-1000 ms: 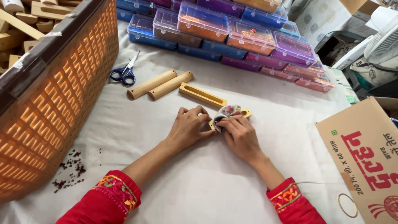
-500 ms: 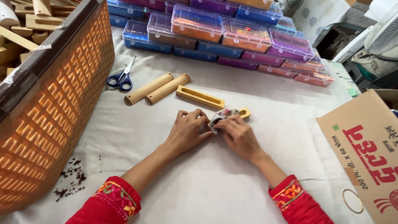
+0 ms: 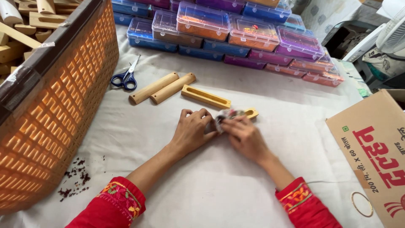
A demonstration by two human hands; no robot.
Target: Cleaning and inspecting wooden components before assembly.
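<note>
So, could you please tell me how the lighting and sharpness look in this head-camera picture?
Head view: soft, even light, with only faint shadows under the left hand and right hand; the small wrapped piece between them is too small to read; the orange basket glows, lit through its lattice; edges bend slightly.

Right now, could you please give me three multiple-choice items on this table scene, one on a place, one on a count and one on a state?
1. Where do the blue-handled scissors lie?
A. beside the orange woven plastic basket
B. on the brown cardboard box
C. inside a clear lidded plastic box

2. How many round pale wooden rods lie side by side on the white cloth?
A. one
B. two
C. four

3. What are the two hands doing?
A. resting flat and empty
B. gripping the scissors
C. together holding a small crumpled wrapper piece

Answers: 1 A, they lie on the cloth by the basket's wall. 2 B, a pair lies parallel. 3 C, left hand and right hand meet around it.
</note>
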